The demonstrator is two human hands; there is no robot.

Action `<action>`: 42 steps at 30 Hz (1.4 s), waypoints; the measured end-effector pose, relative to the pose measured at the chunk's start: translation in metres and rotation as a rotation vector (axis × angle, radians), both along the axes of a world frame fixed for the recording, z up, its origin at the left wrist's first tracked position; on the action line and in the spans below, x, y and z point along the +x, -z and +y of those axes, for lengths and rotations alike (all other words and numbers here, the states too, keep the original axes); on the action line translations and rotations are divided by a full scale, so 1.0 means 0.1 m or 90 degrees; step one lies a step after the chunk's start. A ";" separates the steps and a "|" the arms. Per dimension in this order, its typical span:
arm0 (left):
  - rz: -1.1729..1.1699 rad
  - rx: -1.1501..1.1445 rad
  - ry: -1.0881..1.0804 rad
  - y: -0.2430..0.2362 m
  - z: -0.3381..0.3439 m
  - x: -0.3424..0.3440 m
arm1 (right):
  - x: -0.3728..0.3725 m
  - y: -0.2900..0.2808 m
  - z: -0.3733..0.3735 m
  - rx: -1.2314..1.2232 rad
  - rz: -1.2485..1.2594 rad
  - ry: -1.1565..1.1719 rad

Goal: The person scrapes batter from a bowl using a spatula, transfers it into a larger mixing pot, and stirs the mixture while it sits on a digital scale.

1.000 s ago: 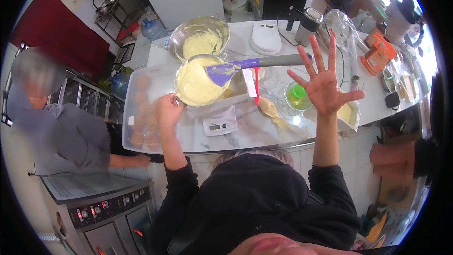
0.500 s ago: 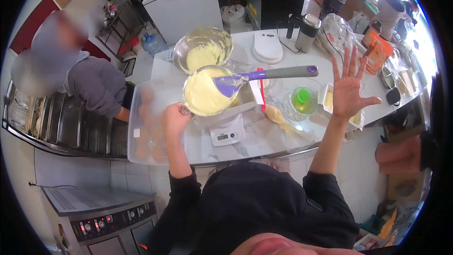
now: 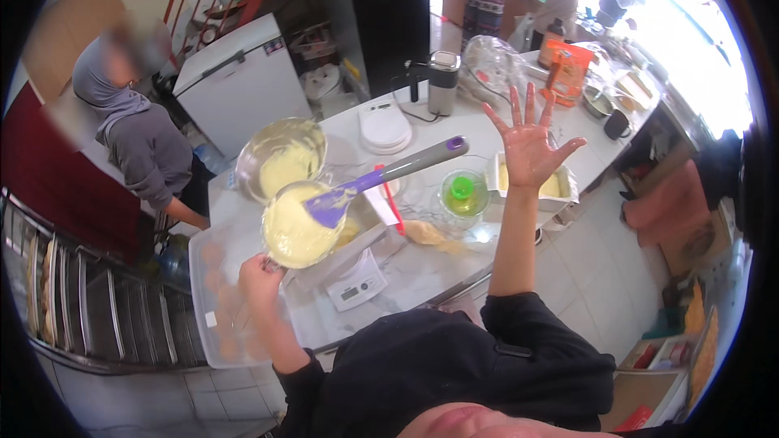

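The head view showed the left hand point(image 3: 261, 277) clamped on the near-left edge of a small bowl point(image 3: 296, 265) of pale yellow batter point(image 3: 292, 231), which was held over a grey loaf pan point(image 3: 357, 248) beside a digital scale point(image 3: 358, 289). A purple spatula point(image 3: 375, 180) rested with its blade in the batter and its grey handle slanting up to the right. The right hand point(image 3: 531, 152) was raised, fingers spread wide apart, just beside a paper-lined pan point(image 3: 560, 203).
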State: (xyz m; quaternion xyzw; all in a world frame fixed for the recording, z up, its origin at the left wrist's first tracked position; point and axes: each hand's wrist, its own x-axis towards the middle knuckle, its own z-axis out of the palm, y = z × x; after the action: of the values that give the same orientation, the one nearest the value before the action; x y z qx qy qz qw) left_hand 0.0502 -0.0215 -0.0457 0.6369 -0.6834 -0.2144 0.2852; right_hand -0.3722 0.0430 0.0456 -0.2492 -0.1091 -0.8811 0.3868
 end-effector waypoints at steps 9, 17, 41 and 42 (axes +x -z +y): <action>-0.034 0.014 -0.027 -0.15 0.04 -0.05 | -0.11 0.10 0.21 0.002 0.004 0.096; -0.021 0.047 -0.031 -0.28 0.04 -0.11 | -0.11 0.38 0.44 -0.017 -0.056 0.106; 0.036 0.033 -0.019 -0.21 0.05 -0.24 | -0.23 0.74 0.94 0.160 0.092 0.246; 0.035 0.033 -0.018 -0.20 0.04 -0.23 | -0.23 0.74 0.94 0.156 0.080 0.236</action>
State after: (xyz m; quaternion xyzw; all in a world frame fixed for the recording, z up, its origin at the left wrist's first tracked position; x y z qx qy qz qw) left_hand 0.0274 -0.0175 -0.0254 0.6477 -0.6605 -0.2451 0.2901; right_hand -0.3950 0.1365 -0.0283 -0.2706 0.0710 -0.9265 0.2518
